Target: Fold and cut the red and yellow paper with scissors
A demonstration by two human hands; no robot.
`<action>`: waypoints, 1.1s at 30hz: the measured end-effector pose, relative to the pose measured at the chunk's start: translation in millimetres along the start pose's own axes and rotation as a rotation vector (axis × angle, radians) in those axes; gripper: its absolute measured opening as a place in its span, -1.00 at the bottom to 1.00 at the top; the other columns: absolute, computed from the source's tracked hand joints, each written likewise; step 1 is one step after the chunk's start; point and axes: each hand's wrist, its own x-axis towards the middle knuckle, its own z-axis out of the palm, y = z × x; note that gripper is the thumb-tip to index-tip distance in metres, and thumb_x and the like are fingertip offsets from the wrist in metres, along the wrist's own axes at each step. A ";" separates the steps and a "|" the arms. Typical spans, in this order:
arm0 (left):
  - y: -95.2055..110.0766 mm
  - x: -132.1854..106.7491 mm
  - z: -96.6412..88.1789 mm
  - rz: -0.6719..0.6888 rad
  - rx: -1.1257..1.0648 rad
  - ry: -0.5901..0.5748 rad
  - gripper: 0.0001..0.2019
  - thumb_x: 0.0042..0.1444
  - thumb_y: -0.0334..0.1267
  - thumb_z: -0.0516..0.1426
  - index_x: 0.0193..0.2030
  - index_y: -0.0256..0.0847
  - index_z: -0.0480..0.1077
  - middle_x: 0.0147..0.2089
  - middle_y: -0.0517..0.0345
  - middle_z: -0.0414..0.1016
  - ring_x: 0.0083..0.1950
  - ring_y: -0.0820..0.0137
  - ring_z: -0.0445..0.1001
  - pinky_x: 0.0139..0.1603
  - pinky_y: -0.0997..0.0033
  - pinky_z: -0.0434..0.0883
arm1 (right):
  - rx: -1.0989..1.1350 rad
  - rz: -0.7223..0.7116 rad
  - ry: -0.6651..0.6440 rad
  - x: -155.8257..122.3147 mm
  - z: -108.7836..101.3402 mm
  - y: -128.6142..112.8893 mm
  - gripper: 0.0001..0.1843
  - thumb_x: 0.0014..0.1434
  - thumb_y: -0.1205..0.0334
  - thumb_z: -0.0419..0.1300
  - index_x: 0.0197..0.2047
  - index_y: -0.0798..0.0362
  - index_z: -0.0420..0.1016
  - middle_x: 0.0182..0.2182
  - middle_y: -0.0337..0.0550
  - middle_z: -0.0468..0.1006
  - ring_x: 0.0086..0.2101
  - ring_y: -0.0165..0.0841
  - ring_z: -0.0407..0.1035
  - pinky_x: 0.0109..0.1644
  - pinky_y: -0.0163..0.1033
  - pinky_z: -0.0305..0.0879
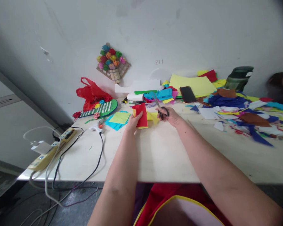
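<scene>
Red and yellow paper (142,116) is gripped between the thumb and fingers of my left hand (133,121), held above the table. My right hand (167,116) is closed round the black handles of a pair of scissors (157,102), whose blades point up and away from me. A yellow paper piece (152,117) spans the space between my hands; whether my right fingers touch it is unclear. Left of my left hand, a yellow-green square (119,118) lies on blue paper sheets (113,126).
Paper scraps (245,113) are heaped on the right, near a dark green bottle (239,78). A phone (188,94) lies on yellow sheets (191,82). At left are a power strip (43,158) with cables, a glue gun (97,128) and a red plastic bag (91,92).
</scene>
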 end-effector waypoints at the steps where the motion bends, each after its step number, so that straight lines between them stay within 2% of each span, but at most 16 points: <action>1: -0.1 0.3 -0.7 0.000 0.020 0.018 -0.66 -0.24 -0.21 0.31 -0.29 -0.32 0.44 -0.30 -0.05 0.53 -0.34 0.31 0.50 -0.26 0.36 0.44 | -0.022 -0.004 0.016 -0.1 3.3 0.2 -0.63 -0.07 0.02 0.23 -0.31 0.15 0.39 -0.59 -0.17 0.47 -0.67 -0.48 0.31 -0.72 -0.43 -0.01; 4: 1.2 0.0 -1.3 0.009 0.030 0.093 -0.67 -0.28 -0.24 0.32 -0.31 -0.32 0.45 -0.33 -0.03 0.53 -0.33 0.29 0.51 -0.23 0.32 0.44 | -0.061 0.011 0.053 1.1 11.2 1.9 -0.67 -0.09 0.07 0.25 -0.31 0.14 0.38 -0.60 -0.20 0.46 -0.68 -0.49 0.30 -0.73 -0.45 -0.02; 11: 2.2 2.1 9.4 0.069 -0.200 0.259 -0.78 -0.18 -0.31 0.26 -0.34 -0.31 0.41 -0.35 0.01 0.52 -0.32 0.30 0.51 -0.20 0.28 0.44 | -0.095 0.031 0.106 4.5 27.2 5.4 -0.58 -0.22 0.14 0.34 -0.28 0.07 0.34 -0.63 -0.29 0.43 -0.67 -0.49 0.31 -0.73 -0.48 -0.05; 17: -4.9 6.5 20.2 0.055 -0.247 0.238 -0.81 -0.13 -0.34 0.23 -0.33 -0.33 0.40 -0.39 0.02 0.51 -0.37 0.30 0.51 -0.20 0.23 0.44 | -0.098 0.019 0.139 1.9 47.2 3.1 -0.53 -0.31 0.13 0.37 -0.31 0.07 0.32 -0.66 -0.34 0.36 -0.61 -0.48 0.30 -0.67 -0.47 0.03; 22: -8.9 2.3 27.0 0.043 -0.243 0.189 -0.80 -0.13 -0.31 0.23 -0.34 -0.34 0.40 -0.39 -0.01 0.51 -0.32 0.27 0.51 -0.18 0.25 0.44 | -0.159 0.001 0.217 4.8 53.0 9.1 -0.53 -0.34 0.14 0.36 -0.31 0.05 0.32 -0.71 -0.42 0.27 -0.66 -0.53 0.20 -0.65 -0.45 0.09; 27: -10.0 -0.5 29.6 -0.018 -0.269 0.236 -0.77 -0.14 -0.31 0.24 -0.31 -0.35 0.39 -0.36 -0.05 0.51 -0.29 0.24 0.52 -0.18 0.24 0.44 | -0.132 0.046 0.259 7.9 53.3 12.1 -0.44 -0.39 0.21 0.37 -0.24 0.03 0.31 -0.64 -0.39 0.34 -0.63 -0.50 0.24 -0.62 -0.43 0.15; 33: -6.8 1.7 26.2 -0.070 -0.281 0.282 -0.78 -0.16 -0.36 0.24 -0.31 -0.35 0.39 -0.37 -0.04 0.51 -0.34 0.26 0.52 -0.21 0.25 0.45 | -0.135 0.059 0.233 7.0 53.7 9.4 -0.48 -0.37 0.25 0.35 -0.25 0.04 0.32 -0.65 -0.39 0.32 -0.63 -0.51 0.24 -0.62 -0.43 0.15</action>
